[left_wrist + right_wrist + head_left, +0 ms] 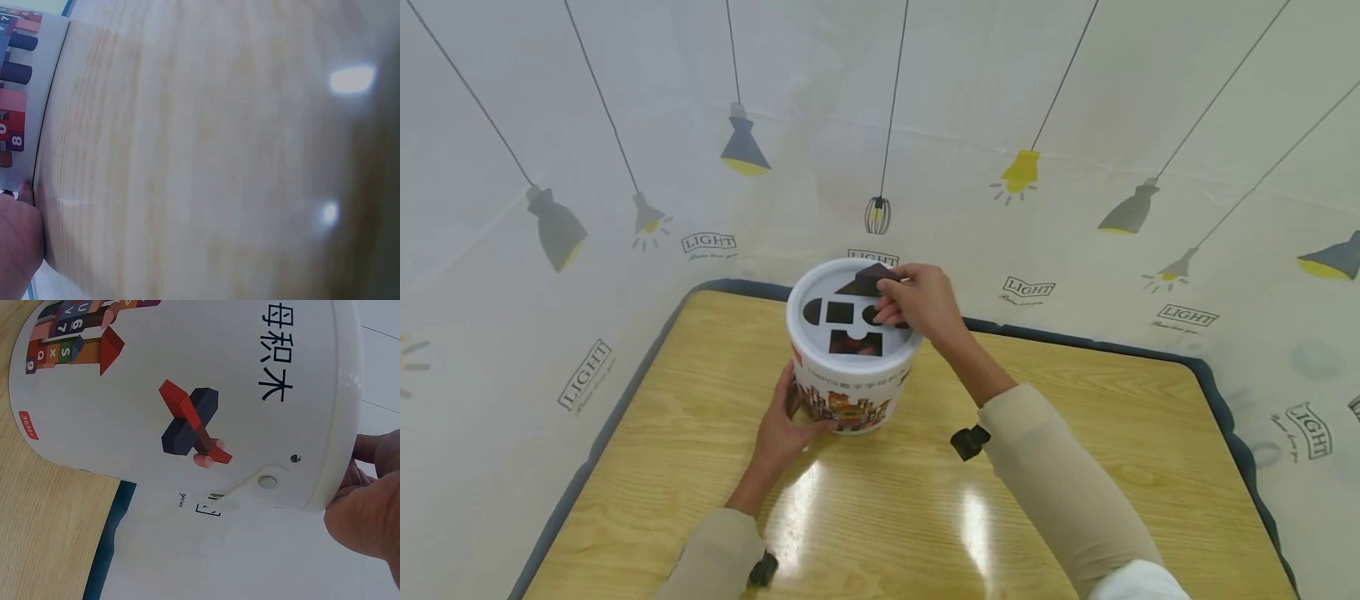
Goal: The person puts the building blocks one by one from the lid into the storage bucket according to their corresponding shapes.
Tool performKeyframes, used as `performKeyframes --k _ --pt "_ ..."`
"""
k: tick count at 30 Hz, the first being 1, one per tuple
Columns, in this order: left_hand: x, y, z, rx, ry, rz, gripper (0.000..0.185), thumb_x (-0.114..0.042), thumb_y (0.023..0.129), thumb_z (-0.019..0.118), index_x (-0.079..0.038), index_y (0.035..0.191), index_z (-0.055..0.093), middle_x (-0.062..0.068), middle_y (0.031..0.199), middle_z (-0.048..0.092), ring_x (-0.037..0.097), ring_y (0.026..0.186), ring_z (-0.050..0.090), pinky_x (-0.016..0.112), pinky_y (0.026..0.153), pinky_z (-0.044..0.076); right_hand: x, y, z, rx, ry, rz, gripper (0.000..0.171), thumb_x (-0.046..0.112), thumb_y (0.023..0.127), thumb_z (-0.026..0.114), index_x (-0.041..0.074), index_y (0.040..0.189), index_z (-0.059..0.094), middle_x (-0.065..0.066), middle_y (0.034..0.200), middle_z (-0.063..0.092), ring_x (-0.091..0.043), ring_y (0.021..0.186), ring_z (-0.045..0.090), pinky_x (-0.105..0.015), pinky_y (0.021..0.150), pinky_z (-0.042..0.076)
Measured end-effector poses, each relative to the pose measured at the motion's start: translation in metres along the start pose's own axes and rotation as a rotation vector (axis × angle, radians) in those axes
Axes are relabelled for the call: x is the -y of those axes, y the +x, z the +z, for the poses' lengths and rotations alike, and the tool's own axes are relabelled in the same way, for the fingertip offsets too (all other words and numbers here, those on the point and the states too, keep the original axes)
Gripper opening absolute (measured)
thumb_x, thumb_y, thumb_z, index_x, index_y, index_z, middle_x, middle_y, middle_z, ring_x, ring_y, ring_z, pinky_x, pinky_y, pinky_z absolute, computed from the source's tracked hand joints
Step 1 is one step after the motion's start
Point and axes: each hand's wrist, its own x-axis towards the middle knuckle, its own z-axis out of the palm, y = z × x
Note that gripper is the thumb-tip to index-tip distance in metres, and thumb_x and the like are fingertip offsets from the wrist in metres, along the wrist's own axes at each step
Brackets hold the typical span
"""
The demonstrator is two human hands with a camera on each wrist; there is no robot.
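Two beige sleeves (1060,475) are seen nearest the head camera, stretched over a glossy wooden table (1075,517). At the table's far edge a white bucket (850,392) with printed blocks on its wall is stood upright. Its lower side is cupped by the left hand (782,429), fingers curved against the wall. A dark triangular block (868,282) is pinched by the right hand (917,302) over the shape-cut lid (820,287), at the triangular opening. A lamp-patterned cloth (625,125) is hung behind.

left hand (786,425) cupped, right hand (917,302) pinching
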Motion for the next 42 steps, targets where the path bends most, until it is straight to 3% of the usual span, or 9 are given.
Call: performKeyframes --k 15,22,37,42 --pt "0.007 0.001 0.001 -0.015 0.003 0.009 0.117 -0.011 0.067 0.089 -0.03 0.156 0.016 0.012 0.156 0.033 0.032 0.143 0.032 0.043 0.121 0.026 0.007 0.005 0.006 0.04 -0.027 0.044 0.022 0.016 0.096 0.063 0.0 0.112 0.062 -0.014 0.077 0.07 -0.018 0.059 0.07 -0.031 0.058 0.063" --pt "-0.002 -0.001 0.0 -0.009 0.02 -0.004 0.116 -0.01 0.069 0.088 -0.026 0.157 0.015 0.013 0.155 0.033 0.032 0.143 0.032 0.044 0.121 0.027 0.01 0.009 0.01 0.041 -0.071 0.05 0.023 0.017 0.096 0.062 0.0 0.112 0.062 -0.013 0.076 0.071 -0.018 0.059 0.07 -0.031 0.057 0.063" --pt "-0.001 -0.001 0.001 0.0 -0.006 0.029 0.115 -0.009 0.069 0.088 -0.027 0.156 0.016 0.013 0.155 0.033 0.033 0.143 0.031 0.046 0.121 0.026 0.008 0.008 0.013 0.023 -0.106 0.049 0.025 0.017 0.097 0.06 -0.002 0.113 0.065 -0.019 0.082 0.072 -0.017 0.058 0.069 -0.029 0.057 0.063" --pt "0.006 0.001 -0.001 0.018 -0.043 0.06 0.114 -0.006 0.069 0.087 -0.027 0.156 0.017 0.013 0.156 0.032 0.036 0.143 0.029 0.051 0.121 0.023 0.009 0.005 0.009 0.022 -0.095 0.039 0.027 0.018 0.098 0.059 -0.002 0.116 0.065 -0.019 0.085 0.071 -0.018 0.061 0.07 -0.029 0.058 0.063"
